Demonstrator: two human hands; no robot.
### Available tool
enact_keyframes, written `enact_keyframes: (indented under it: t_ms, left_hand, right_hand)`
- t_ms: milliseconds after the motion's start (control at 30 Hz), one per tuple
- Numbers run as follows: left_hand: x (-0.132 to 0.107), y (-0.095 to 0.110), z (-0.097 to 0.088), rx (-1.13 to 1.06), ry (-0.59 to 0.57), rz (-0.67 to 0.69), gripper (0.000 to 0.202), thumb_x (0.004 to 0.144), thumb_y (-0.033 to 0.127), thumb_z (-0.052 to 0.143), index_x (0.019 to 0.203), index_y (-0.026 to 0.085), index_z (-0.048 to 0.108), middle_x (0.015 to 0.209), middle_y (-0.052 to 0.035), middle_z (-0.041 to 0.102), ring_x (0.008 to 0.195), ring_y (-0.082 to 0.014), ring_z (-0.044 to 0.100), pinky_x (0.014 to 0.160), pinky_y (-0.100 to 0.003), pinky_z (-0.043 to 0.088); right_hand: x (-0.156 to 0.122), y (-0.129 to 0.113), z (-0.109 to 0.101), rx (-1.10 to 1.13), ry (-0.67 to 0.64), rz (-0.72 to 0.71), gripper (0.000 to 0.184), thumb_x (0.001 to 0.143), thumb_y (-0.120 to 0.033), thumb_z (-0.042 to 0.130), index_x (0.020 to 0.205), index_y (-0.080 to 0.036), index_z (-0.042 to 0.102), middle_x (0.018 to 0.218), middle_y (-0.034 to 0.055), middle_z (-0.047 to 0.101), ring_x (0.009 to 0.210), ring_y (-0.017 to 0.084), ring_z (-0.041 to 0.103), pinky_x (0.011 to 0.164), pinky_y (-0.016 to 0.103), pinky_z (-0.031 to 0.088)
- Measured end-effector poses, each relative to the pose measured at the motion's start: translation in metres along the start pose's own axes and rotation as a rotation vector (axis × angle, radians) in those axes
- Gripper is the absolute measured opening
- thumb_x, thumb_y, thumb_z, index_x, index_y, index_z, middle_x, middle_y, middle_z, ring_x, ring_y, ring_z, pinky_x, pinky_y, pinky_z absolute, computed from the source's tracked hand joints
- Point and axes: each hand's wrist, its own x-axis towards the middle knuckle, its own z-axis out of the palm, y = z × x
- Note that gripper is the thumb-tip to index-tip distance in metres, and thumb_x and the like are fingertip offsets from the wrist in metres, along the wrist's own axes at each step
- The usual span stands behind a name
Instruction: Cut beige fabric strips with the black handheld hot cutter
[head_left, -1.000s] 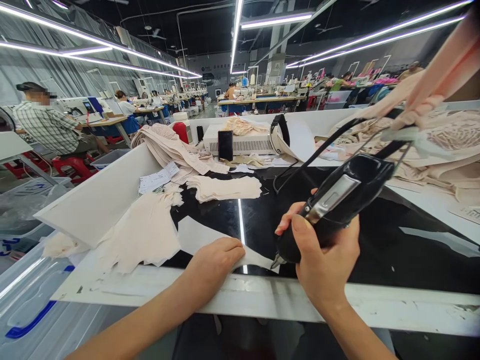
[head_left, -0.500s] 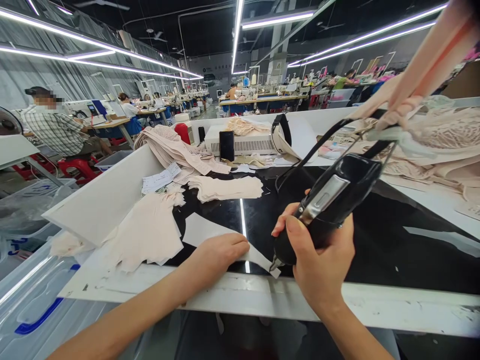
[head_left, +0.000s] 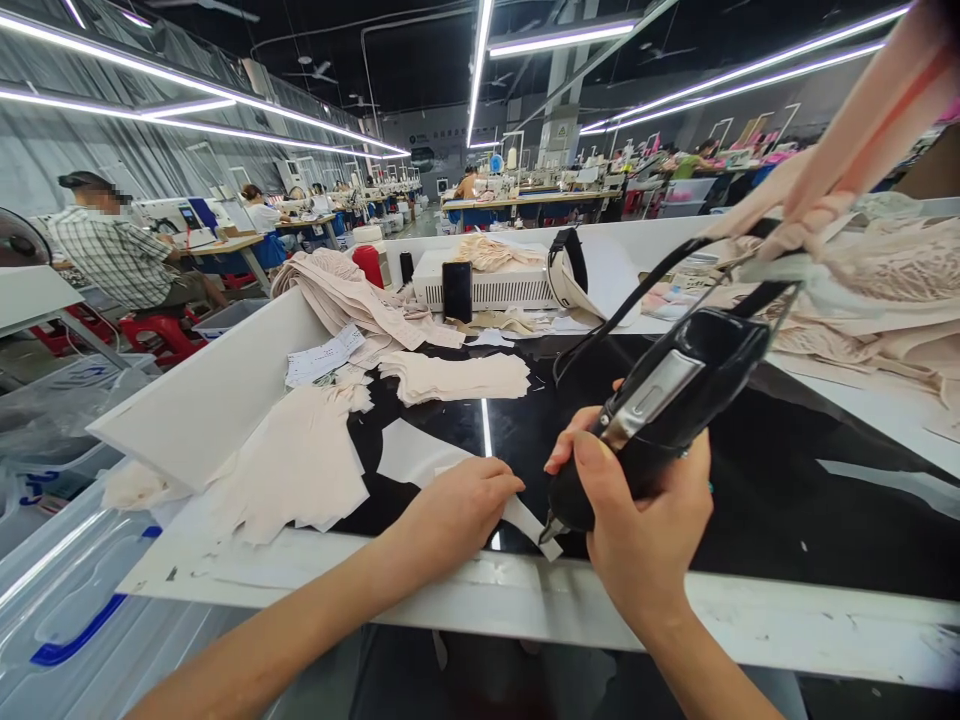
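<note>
My right hand [head_left: 637, 520] is wrapped round a black corded hand tool [head_left: 667, 400], its tip down on the near edge of a pale fabric piece [head_left: 420, 455]. My left hand [head_left: 457, 510] lies on that piece with fingers flat, pressing it to the glossy black worktop [head_left: 787, 500]. The tool's black cable [head_left: 622, 310] loops away toward the back of the table.
Stacks of beige cut fabric [head_left: 300, 470] lie left, another pile [head_left: 457, 378] further back. A white machine box [head_left: 487, 285] and a phone [head_left: 456, 290] stand behind. Beige garments [head_left: 885, 280] heap at the right. A seated person [head_left: 112, 255] works at the far left. Plastic bins [head_left: 67, 600] sit below left.
My left hand has slid a little to the right along the fabric piece, toward the tool tip. The right hand with the tool has barely shifted.
</note>
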Motion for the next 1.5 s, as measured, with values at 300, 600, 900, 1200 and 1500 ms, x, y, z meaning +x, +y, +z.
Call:
enact_keyframes:
  t_ms: [300, 600, 900, 1200, 1500]
  left_hand:
    - [-0.022, -0.014, 0.000, -0.002, 0.003, 0.034, 0.027, 0.107, 0.007, 0.053, 0.119, 0.018, 0.076, 0.118, -0.0075, 0.076, 0.111, -0.0211, 0.072, 0.096, -0.032, 0.060]
    - [-0.033, -0.011, -0.005, 0.107, -0.054, 0.113, 0.029, 0.109, 0.007, 0.048, 0.122, 0.020, 0.070, 0.121, -0.0091, 0.073, 0.111, -0.0197, 0.073, 0.099, -0.030, 0.060]
    - [-0.038, -0.003, -0.003, 0.181, -0.050, 0.180, 0.020, 0.115, 0.030, 0.053, 0.129, 0.020, 0.064, 0.120, -0.0102, 0.070, 0.113, -0.0228, 0.072, 0.100, -0.034, 0.060]
    - [-0.039, -0.004, 0.006, 0.284, -0.031, 0.241, 0.035, 0.112, 0.044, 0.060, 0.134, 0.017, 0.063, 0.123, -0.0137, 0.069, 0.114, -0.0267, 0.070, 0.106, -0.040, 0.057]
    - [-0.040, -0.003, 0.007, 0.266, -0.012, 0.241, 0.032, 0.111, 0.041, 0.063, 0.132, 0.016, 0.065, 0.124, -0.0141, 0.068, 0.117, -0.0271, 0.069, 0.111, -0.040, 0.055]
  right_hand:
    - [-0.004, -0.002, 0.000, 0.036, -0.001, 0.007, 0.034, 0.089, -0.033, 0.088, 0.108, -0.026, 0.062, 0.085, -0.0044, 0.073, 0.066, 0.016, 0.068, 0.065, 0.033, 0.058]
    - [-0.009, -0.006, 0.003, 0.074, -0.024, 0.045, 0.035, 0.087, -0.033, 0.090, 0.107, -0.026, 0.063, 0.084, -0.0036, 0.074, 0.065, 0.016, 0.068, 0.061, 0.031, 0.060]
    - [-0.011, -0.006, 0.000, 0.057, -0.042, 0.067, 0.035, 0.088, -0.038, 0.091, 0.107, -0.026, 0.064, 0.087, -0.0031, 0.073, 0.062, 0.016, 0.067, 0.057, 0.031, 0.059]
    - [-0.006, -0.007, -0.002, 0.064, -0.005, 0.112, 0.054, 0.082, -0.039, 0.094, 0.126, -0.028, 0.066, 0.083, -0.0032, 0.071, 0.066, 0.019, 0.066, 0.062, 0.035, 0.059]
    - [0.014, -0.009, 0.009, 0.092, 0.075, 0.032, 0.047, 0.078, -0.035, 0.091, 0.118, -0.028, 0.066, 0.078, -0.0051, 0.069, 0.060, 0.018, 0.063, 0.054, 0.033, 0.058]
